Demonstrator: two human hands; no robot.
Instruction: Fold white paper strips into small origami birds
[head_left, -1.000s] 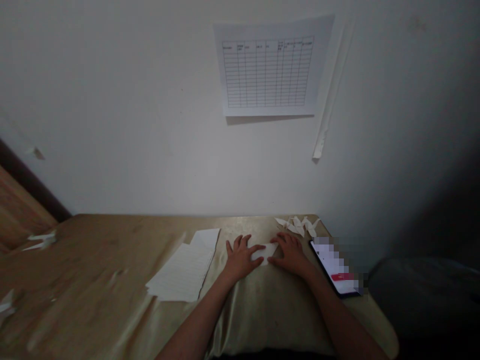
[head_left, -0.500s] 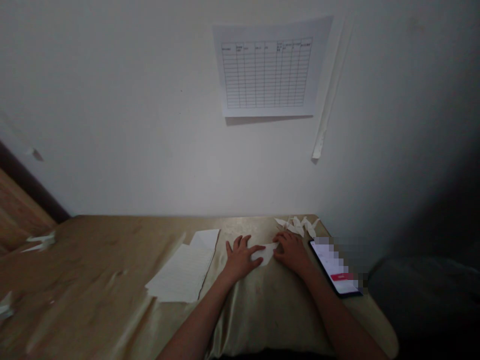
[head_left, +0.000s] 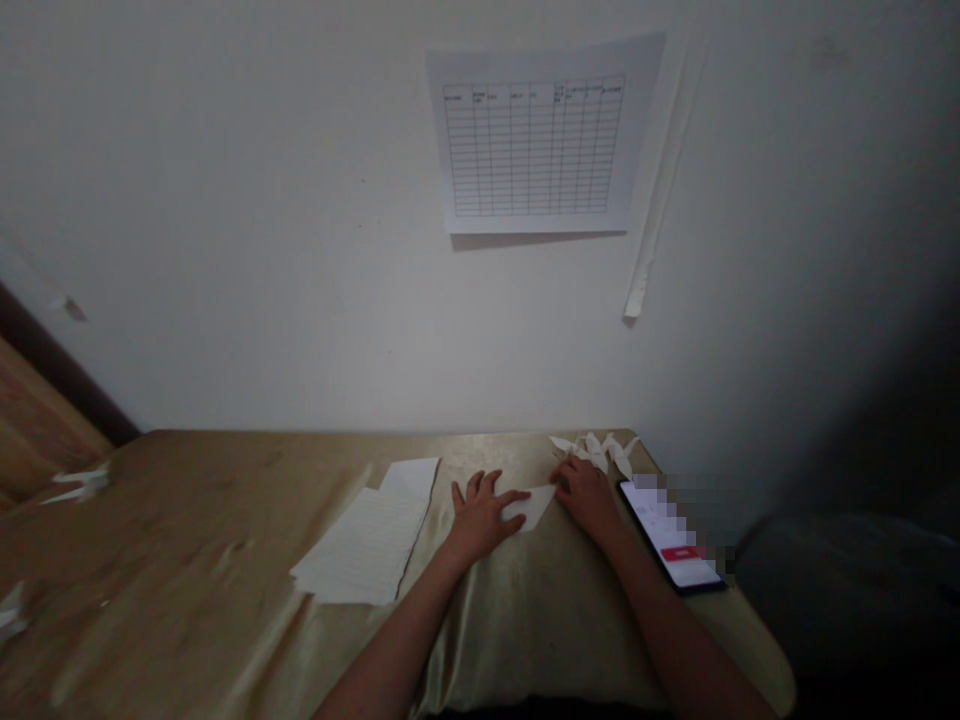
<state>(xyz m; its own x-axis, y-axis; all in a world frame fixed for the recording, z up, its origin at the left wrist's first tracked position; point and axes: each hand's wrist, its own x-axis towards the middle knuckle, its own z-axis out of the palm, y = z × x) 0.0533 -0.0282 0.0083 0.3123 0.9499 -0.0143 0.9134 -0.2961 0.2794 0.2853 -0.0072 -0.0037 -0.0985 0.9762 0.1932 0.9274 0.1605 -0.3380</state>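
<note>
A small piece of folded white paper (head_left: 535,508) lies on the cloth-covered table between my hands, its pointed end to the right. My left hand (head_left: 480,518) rests over its left part with the fingers spread, thumb and forefinger touching the paper. At the pointed right end, my right hand (head_left: 589,497) has its fingers bent and closed on the tip. Its fingertips are partly hidden. Just beyond that hand lies a pile of small folded white paper pieces (head_left: 619,455).
Left of my hands lies a stack of lined paper sheets (head_left: 367,545). A phone (head_left: 679,570) with a lit screen is to the right. White scraps (head_left: 82,485) lie at the table's left. The wall behind carries a printed table sheet (head_left: 536,150).
My right hand has shifted slightly right and its fingers have drawn in at the paper's tip, uncovering more of the paper. My left hand has stayed in place.
</note>
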